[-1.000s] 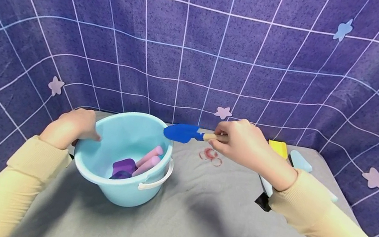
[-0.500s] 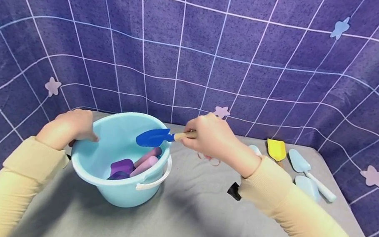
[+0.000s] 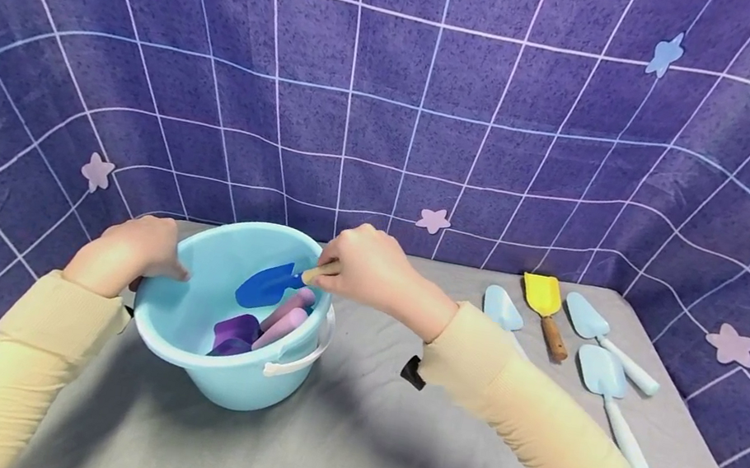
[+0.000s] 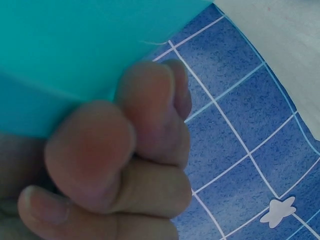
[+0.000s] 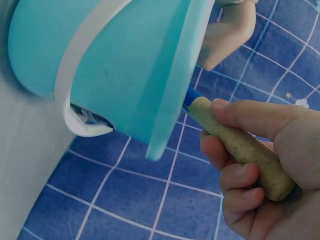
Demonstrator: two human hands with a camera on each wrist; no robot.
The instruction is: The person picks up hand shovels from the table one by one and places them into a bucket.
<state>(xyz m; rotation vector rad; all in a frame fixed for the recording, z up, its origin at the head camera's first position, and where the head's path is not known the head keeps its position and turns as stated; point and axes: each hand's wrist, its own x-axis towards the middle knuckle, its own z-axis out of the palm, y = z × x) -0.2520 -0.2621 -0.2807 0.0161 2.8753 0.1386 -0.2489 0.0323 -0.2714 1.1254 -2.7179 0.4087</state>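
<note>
A light blue bucket [image 3: 247,394] with a white handle [image 3: 296,364] stands tilted on the grey surface. My left hand [image 3: 133,248] grips its left rim; in the left wrist view the fingers [image 4: 90,155] curl against the bucket [image 4: 60,45]. My right hand [image 3: 375,274] pinches the wooden handle of a blue trowel [image 3: 266,285], whose blade is inside the bucket's opening. In the right wrist view the hand [image 5: 270,160] wraps the wooden handle [image 5: 250,149] beside the bucket rim [image 5: 172,95]. Inside lie a purple piece [image 3: 236,331] and pink handles [image 3: 283,328].
To the right on the grey cloth [image 3: 381,453] lie a yellow shovel [image 3: 542,294] with a brown handle and several pale blue ones, including a trowel [image 3: 587,315] and a shovel [image 3: 603,371]. A purple-blue curtain [image 3: 393,128] with a grid pattern rises behind.
My right hand has moved left with the blue trowel, bringing its blade from the bucket's right rim to inside the opening. The left hand still grips the rim.
</note>
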